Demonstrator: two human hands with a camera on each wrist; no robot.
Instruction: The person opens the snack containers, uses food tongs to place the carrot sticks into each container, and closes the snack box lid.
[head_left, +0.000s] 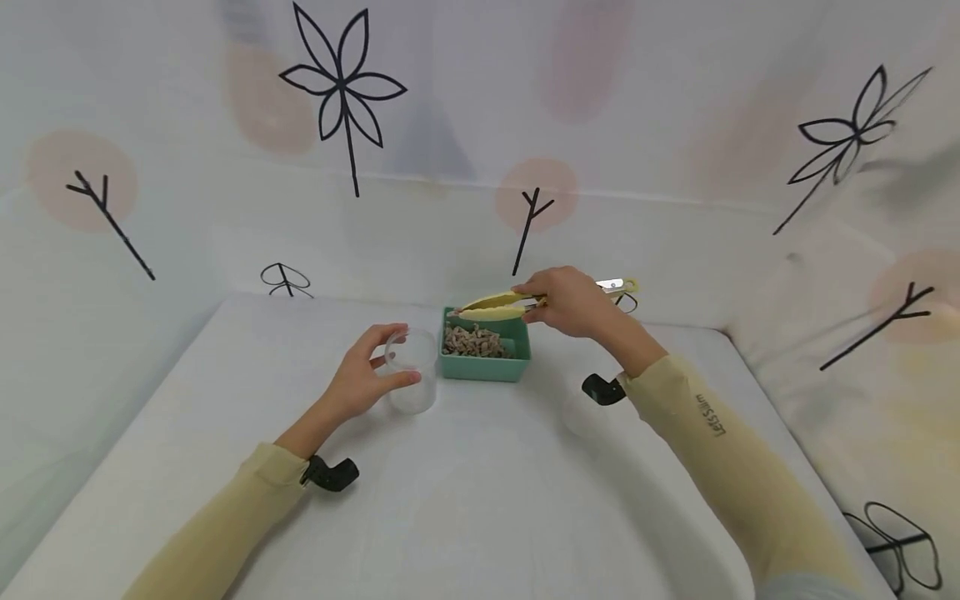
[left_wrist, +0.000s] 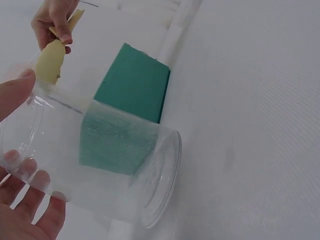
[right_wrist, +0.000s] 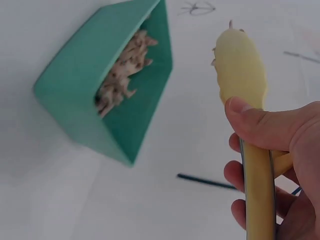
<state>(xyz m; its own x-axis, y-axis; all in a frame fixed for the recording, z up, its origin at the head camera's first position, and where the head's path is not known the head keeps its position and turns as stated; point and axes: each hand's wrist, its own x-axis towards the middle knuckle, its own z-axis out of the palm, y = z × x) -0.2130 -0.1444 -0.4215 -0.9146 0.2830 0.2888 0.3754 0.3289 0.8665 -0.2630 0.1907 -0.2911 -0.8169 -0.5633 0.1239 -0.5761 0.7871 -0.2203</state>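
Observation:
My left hand [head_left: 354, 382] grips a clear plastic jar [head_left: 415, 390] near its top, thumb on one side and fingers on the other. Just right of the jar stands a green rectangular box [head_left: 483, 369] partly filled with small brownish, irregular pieces [head_left: 472, 341]. My right hand [head_left: 572, 302] holds yellow-tipped tongs [head_left: 493, 314] whose head hangs above the box, pointing left. Small brownish bits [right_wrist: 214, 62] stick out at the edge of the tongs' head in the right wrist view. Through the jar wall, the left wrist view shows part of the green box [left_wrist: 131, 82].
A white-covered table [head_left: 450, 500] lies under everything, its back edge meeting a pale backdrop [head_left: 465, 242] printed with plants. The box stands close to that back edge. Black wrist mounts [head_left: 333, 474] stick out from both sleeves.

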